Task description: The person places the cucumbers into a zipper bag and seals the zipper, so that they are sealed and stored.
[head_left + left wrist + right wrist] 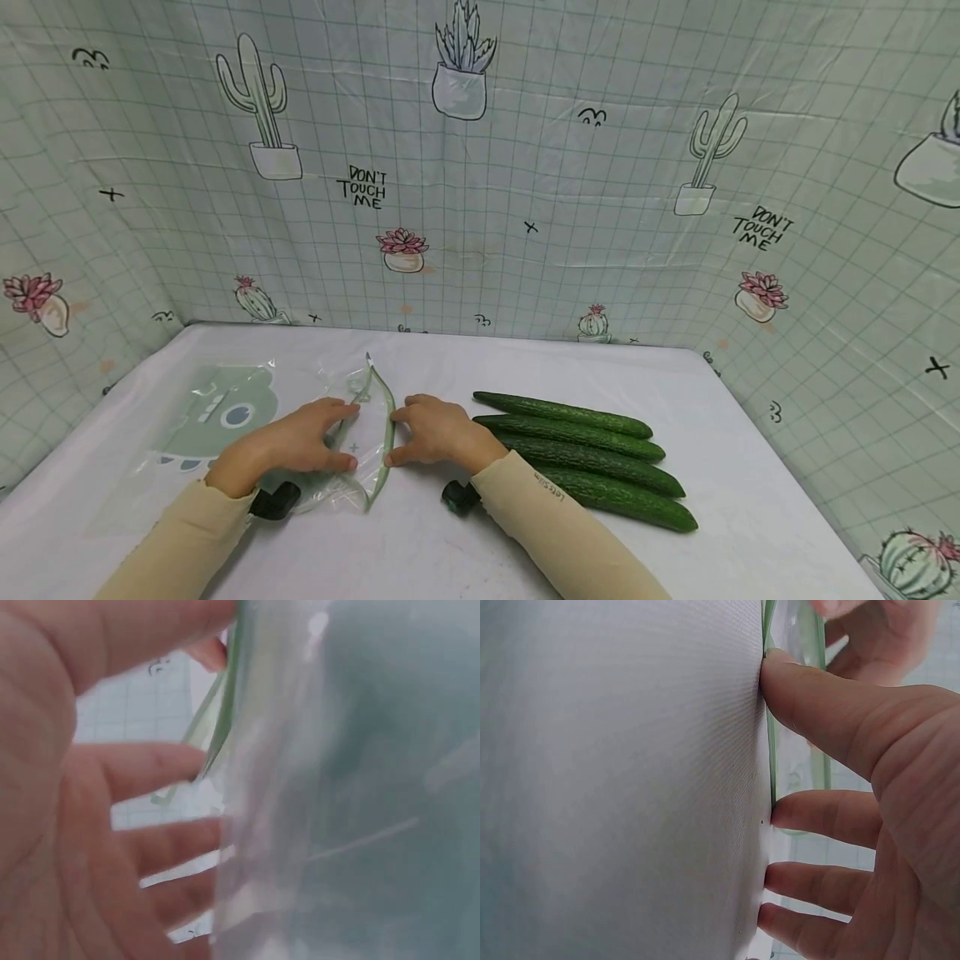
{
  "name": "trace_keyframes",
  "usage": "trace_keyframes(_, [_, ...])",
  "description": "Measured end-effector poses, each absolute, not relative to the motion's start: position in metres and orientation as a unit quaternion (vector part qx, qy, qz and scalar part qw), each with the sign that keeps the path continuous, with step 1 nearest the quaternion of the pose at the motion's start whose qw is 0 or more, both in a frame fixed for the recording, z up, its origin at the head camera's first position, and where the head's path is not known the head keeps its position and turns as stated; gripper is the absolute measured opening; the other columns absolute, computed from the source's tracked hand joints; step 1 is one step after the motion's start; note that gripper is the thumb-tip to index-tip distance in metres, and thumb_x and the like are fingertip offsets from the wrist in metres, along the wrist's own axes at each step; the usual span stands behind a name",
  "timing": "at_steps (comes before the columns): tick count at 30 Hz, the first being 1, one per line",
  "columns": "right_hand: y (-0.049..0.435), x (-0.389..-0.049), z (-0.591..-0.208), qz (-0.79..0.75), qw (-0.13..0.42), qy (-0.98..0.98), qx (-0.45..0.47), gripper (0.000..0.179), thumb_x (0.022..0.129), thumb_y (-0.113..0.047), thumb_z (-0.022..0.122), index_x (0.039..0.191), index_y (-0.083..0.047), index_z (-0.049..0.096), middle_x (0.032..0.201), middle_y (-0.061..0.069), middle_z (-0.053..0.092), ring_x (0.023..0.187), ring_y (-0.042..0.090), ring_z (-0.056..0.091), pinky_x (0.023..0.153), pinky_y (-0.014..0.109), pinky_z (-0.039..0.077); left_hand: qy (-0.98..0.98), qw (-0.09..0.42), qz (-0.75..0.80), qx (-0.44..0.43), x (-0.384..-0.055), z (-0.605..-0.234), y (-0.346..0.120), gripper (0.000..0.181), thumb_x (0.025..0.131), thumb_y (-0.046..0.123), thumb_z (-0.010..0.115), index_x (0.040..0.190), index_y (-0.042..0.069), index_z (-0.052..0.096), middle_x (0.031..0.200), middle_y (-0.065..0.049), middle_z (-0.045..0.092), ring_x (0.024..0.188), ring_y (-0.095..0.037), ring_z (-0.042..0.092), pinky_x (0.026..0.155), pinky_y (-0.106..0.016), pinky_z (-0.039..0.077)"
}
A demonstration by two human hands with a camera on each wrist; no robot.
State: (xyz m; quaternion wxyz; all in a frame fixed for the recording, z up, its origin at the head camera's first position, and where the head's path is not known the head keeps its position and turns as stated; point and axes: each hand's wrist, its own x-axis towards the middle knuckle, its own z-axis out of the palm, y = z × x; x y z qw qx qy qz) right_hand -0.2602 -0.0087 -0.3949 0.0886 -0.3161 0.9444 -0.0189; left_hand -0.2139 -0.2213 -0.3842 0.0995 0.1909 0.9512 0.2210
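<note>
On the white worktop [750, 467] before me, a clear bag [225, 408] lies flat, its green rim [390, 437] parted. The left hand [303, 437] touches one side, the right hand [435, 429] the other, apparently to spread the mouth. Each grip is loose, thumb and fingers apart, forearms angled inward. Four cucumbers [592, 462] lie alongside, rightward.

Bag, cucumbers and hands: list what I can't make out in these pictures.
Head view: left ends of the two nearest cucumbers, hidden behind the right hand and right sleeve.
Head view: part of the bag, covered by the left hand.
Left wrist view: the bag's green print, blurred.
Right wrist view: the left hand, cut off by the top edge.
</note>
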Motion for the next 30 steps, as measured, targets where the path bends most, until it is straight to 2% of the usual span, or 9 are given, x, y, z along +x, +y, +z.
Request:
trace_keyframes(4, [-0.008,-0.261,-0.396,-0.015,0.086,0.944,-0.319,0.066,0.080,-0.060,0.067,0.135,-0.025,0.057,0.143,0.003,0.046,0.131,0.017,0.042,0.092,0.038,0.049,0.962,0.067,0.204,0.171,-0.216,-0.387,-0.219,0.078,0.074,0.039,0.081,0.135,-0.002,0.052,0.118,-0.019,0.049,0.109,-0.035,0.046,0.086,-0.050,0.045])
trace_keyframes(8, [-0.008,-0.261,-0.396,-0.016,0.086,0.943,-0.321,0.065,0.080,-0.060,0.067,0.135,-0.026,0.057,0.143,0.003,0.046,0.131,0.017,0.042,0.092,0.038,0.049,0.967,0.051,0.174,0.178,-0.217,-0.387,-0.217,0.078,0.072,0.041,0.082,0.131,-0.001,0.056,0.105,-0.010,0.052,0.095,-0.026,0.047,0.078,-0.046,0.041])
trace_keyframes(14, [-0.008,-0.260,-0.395,-0.020,0.087,0.943,-0.319,0.064,0.080,-0.059,0.067,0.134,-0.025,0.058,0.143,0.003,0.046,0.131,0.017,0.042,0.092,0.039,0.048,0.951,0.058,0.241,0.183,-0.220,-0.390,-0.215,0.079,0.073,0.028,0.083,0.131,-0.012,0.049,0.104,-0.010,0.061,0.088,-0.020,0.053,0.078,-0.040,0.046])
trace_keyframes(16, [-0.008,-0.260,-0.395,-0.021,0.089,0.944,-0.317,0.064,0.080,-0.059,0.068,0.134,-0.025,0.058,0.143,0.003,0.046,0.131,0.017,0.042,0.092,0.038,0.048,0.943,0.057,0.279,0.170,-0.222,-0.392,-0.213,0.079,0.073,0.021,0.083,0.133,-0.015,0.045,0.100,-0.010,0.060,0.083,-0.019,0.054,0.072,-0.036,0.047])
trace_keyframes(21, [-0.008,-0.260,-0.395,-0.022,0.093,0.945,-0.312,0.065,0.080,-0.059,0.068,0.134,-0.026,0.057,0.144,0.003,0.046,0.131,0.016,0.043,0.092,0.037,0.048,0.907,0.059,0.401,0.117,-0.225,-0.392,-0.207,0.083,0.075,0.007,0.079,0.141,-0.014,0.033,0.074,-0.006,0.051,0.060,-0.015,0.049,0.053,-0.028,0.042])
trace_keyframes(26, [-0.009,-0.260,-0.396,-0.019,0.094,0.946,-0.308,0.065,0.080,-0.060,0.067,0.135,-0.027,0.057,0.144,0.002,0.045,0.132,0.016,0.042,0.093,0.038,0.048,0.865,0.054,0.493,0.082,-0.226,-0.391,-0.207,0.084,0.077,-0.001,0.075,0.146,-0.010,0.027,0.066,-0.004,0.050,0.058,-0.014,0.048,0.047,-0.025,0.039])
trace_keyframes(30, [-0.009,-0.260,-0.396,-0.023,0.091,0.947,-0.308,0.065,0.079,-0.060,0.068,0.135,-0.027,0.057,0.144,0.002,0.045,0.132,0.017,0.042,0.093,0.038,0.048,0.840,0.082,0.530,0.082,-0.227,-0.394,-0.211,0.086,0.077,-0.003,0.074,0.146,-0.009,0.025,0.057,0.000,0.047,0.054,-0.013,0.049,0.049,-0.027,0.041])
